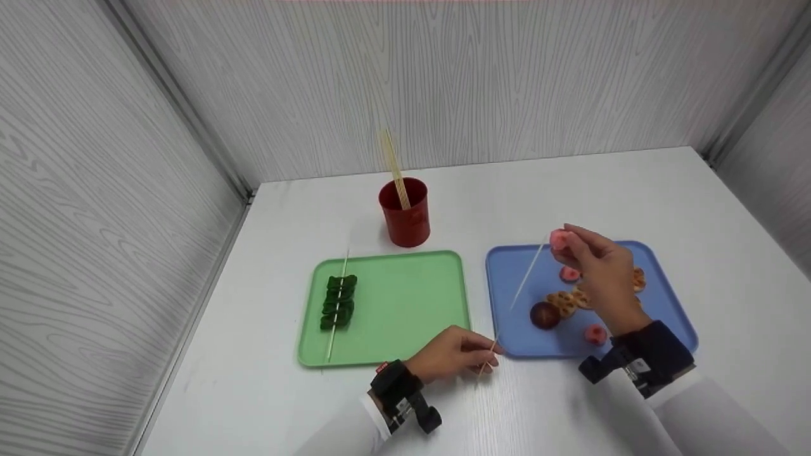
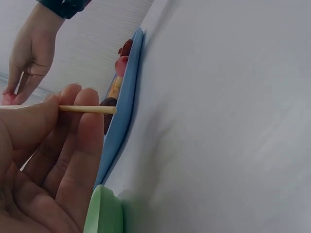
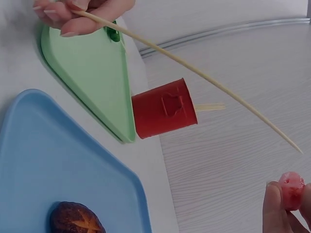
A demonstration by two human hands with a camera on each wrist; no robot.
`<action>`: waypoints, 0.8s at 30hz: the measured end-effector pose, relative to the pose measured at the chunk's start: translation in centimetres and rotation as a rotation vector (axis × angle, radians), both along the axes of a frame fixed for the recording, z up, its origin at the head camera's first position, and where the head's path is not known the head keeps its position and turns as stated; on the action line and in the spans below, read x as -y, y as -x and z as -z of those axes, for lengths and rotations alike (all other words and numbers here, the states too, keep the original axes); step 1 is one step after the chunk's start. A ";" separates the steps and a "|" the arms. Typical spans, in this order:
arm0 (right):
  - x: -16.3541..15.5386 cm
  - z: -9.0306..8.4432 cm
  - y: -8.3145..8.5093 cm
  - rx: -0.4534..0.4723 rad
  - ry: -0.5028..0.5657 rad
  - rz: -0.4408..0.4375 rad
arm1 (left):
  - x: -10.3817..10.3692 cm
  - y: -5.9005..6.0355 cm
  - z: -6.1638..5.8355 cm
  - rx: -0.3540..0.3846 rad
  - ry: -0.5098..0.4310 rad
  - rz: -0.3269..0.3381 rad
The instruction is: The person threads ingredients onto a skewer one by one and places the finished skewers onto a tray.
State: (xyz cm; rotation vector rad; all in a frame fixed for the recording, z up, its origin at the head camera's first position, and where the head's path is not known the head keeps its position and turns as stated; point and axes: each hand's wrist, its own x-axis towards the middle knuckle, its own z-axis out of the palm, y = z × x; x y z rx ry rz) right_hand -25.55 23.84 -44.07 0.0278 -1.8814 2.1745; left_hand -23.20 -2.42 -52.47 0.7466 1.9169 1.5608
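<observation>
My left hand (image 1: 466, 358) pinches the lower end of a thin bamboo skewer (image 1: 523, 282) between thumb and fingers (image 2: 77, 126), near the front edge of the table between the two trays. The skewer slants up over the blue tray (image 1: 507, 266), its tip free in the air (image 3: 296, 149). My right hand (image 1: 589, 253) holds a small pink piece of food (image 1: 560, 239) above that tray, close to the skewer's tip; the same pink piece (image 3: 290, 188) shows at the fingertips in the right wrist view.
The blue tray carries a dark mushroom (image 1: 543, 315), lotus-root slices (image 1: 562, 302) and more pink pieces (image 1: 595, 334). A green tray (image 1: 412, 304) holds a skewer of green vegetable pieces (image 1: 339, 301). A red cup (image 1: 405, 212) with spare skewers stands behind the trays.
</observation>
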 end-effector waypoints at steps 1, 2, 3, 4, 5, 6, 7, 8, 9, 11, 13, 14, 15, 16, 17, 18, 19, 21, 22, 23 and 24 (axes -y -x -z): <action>0.0 0.0 0.0 0.006 0.005 0.016 | 0.0 0.0 0.1 -0.011 0.007 0.006; 0.0 0.0 0.0 0.014 0.004 0.031 | 0.0 0.0 0.1 -0.024 0.014 0.012; 0.0 0.0 0.0 0.020 0.004 0.043 | 0.0 0.0 0.2 -0.036 0.022 0.018; 0.0 0.0 0.0 0.026 -0.002 0.055 | 0.0 0.1 0.2 -0.046 0.029 0.023; 0.0 0.0 -0.1 0.032 0.003 0.063 | 0.0 0.1 0.3 -0.055 0.036 0.029; 0.0 0.0 -0.1 0.037 0.004 0.070 | -0.1 0.1 0.3 -0.054 0.038 0.032; 0.0 0.0 -0.1 0.042 0.005 0.074 | -0.1 0.1 0.3 -0.052 0.041 0.033; 0.0 0.0 -0.1 0.045 0.007 0.078 | -0.1 0.1 0.3 -0.053 0.044 0.037; 0.0 -0.1 -0.2 0.047 0.017 0.077 | -0.1 0.1 0.3 -0.055 0.048 0.038; 0.0 -0.1 -0.2 0.055 0.024 0.079 | -0.1 0.2 0.2 -0.063 0.055 0.040; -0.1 -0.1 -0.2 0.064 0.013 0.086 | -0.2 0.2 0.1 -0.070 0.061 0.043; -0.1 -0.1 -0.2 0.067 0.011 0.088 | -0.2 0.2 0.1 -0.072 0.064 0.045; -0.1 -0.1 -0.2 0.069 0.016 0.087 | -0.2 0.2 0.1 -0.073 0.066 0.047; -0.1 -0.1 -0.1 0.074 0.015 0.092 | -0.2 0.2 0.1 -0.071 0.069 0.048; -0.1 -0.1 -0.1 0.076 0.028 0.093 | -0.2 0.2 0.1 -0.069 0.071 0.049; -0.1 -0.1 -0.1 0.077 0.039 0.097 | -0.2 0.2 0.1 -0.066 0.076 0.050; -0.1 -0.1 -0.1 0.079 0.049 0.099 | -0.2 0.2 0.1 -0.063 0.078 0.050; -0.1 -0.2 -0.2 0.084 0.068 0.106 | -0.2 0.2 0.1 -0.055 0.079 0.049; -0.2 -0.3 -0.2 0.088 0.074 0.109 | -0.2 0.2 0.1 -0.052 0.080 0.048; -0.2 -0.3 -0.3 0.090 0.078 0.111 | -0.2 0.1 0.1 -0.049 0.081 0.050; -0.2 -0.3 -0.3 0.091 0.074 0.112 | -0.2 0.1 0.1 -0.043 0.078 0.053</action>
